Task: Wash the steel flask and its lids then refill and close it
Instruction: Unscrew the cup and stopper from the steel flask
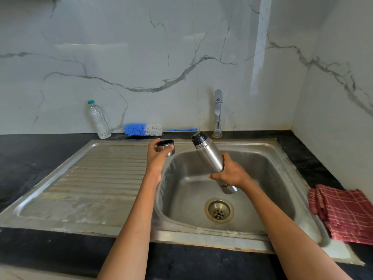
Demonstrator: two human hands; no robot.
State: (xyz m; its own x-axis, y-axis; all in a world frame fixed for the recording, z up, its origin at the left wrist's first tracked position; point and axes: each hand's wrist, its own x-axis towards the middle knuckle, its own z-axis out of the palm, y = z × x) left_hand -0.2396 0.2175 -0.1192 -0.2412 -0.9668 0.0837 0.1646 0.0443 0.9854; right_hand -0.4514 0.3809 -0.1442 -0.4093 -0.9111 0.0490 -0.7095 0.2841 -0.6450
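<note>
My right hand [230, 171] grips the steel flask [210, 154] around its middle, above the sink basin [187, 190]. The flask is tilted, its top leaning left and away. A black inner lid [198, 137] still sits on its mouth. My left hand [159, 154] holds the steel outer cap [166, 146] open side up, over the back edge of the draining board [90, 178], left of the basin.
A tap [218, 112] stands behind the basin. A blue and white bottle brush [147, 129] lies along the wall, and a clear water bottle [99, 120] stands left of it. A folded red cloth [345, 213] lies on the black counter at right.
</note>
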